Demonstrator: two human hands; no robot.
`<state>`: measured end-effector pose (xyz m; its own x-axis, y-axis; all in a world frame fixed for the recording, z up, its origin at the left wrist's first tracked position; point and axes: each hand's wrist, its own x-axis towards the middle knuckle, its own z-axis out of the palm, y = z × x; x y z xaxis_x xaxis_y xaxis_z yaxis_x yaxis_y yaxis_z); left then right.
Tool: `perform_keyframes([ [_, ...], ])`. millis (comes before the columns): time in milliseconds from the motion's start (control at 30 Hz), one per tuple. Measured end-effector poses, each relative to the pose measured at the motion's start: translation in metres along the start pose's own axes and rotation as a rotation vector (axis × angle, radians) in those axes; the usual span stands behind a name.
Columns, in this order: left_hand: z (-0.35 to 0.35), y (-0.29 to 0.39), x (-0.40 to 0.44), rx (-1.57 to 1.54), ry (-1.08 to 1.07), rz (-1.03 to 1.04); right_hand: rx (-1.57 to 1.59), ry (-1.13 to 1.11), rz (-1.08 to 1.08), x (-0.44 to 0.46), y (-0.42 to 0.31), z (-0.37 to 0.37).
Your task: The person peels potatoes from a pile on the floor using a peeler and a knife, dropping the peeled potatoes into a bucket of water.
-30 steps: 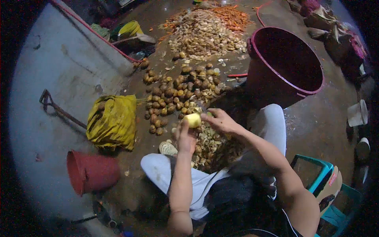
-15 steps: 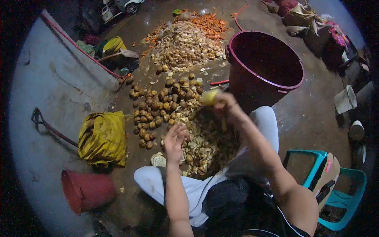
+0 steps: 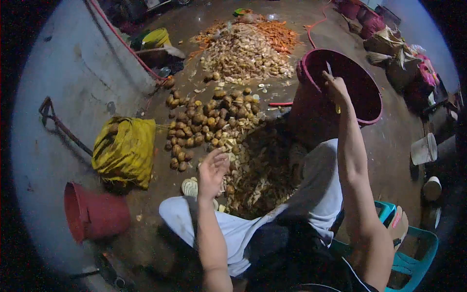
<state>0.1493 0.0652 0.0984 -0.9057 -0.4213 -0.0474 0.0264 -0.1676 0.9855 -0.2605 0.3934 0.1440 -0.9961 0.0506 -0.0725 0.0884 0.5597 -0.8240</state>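
My right hand [image 3: 336, 87] reaches over the rim of the large maroon tub [image 3: 304, 73], closed around a knife [image 3: 329, 67]. The blade points away from me, and a bit of yellow, apparently the handle's end, shows under the hand. Above the peelings [image 3: 258, 190] between my legs, my left hand [image 3: 213, 168] hangs open with nothing in it, fingers slightly bent. Just beyond it lie unpeeled brown potatoes [image 3: 206, 117] in a loose heap on the floor. Whatever lies at the bottom of the tub is too dark to make out.
Farther off is a big mound of pale peelings [image 3: 243, 53] beside orange scraps [image 3: 282, 36]. To my left stand a yellow sack [image 3: 124, 151] and a red bucket [image 3: 99, 214]. A teal plastic chair [image 3: 421, 258] is at my right. Sacks [image 3: 384, 41] line the far right wall.
My right hand has moved right and away from me, over the tub. The pale peeled potato it held is no longer visible in it. My left hand stays near the same spot.
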Motion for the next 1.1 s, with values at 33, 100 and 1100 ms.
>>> perform_keyframes([
  [33, -0.002, 0.005, -0.002, -0.017, 0.009, -0.028, 0.029, 0.038, -0.152, -0.012, -0.011, 0.010],
  [100, -0.010, 0.002, -0.001, -0.025, 0.048, -0.011, -0.057, 0.026, -0.293, -0.033, -0.036, 0.027],
  [1100, -0.176, -0.290, 0.085, 0.132, 0.558, -0.676, -0.274, -0.603, 0.130, -0.074, 0.288, 0.375],
])
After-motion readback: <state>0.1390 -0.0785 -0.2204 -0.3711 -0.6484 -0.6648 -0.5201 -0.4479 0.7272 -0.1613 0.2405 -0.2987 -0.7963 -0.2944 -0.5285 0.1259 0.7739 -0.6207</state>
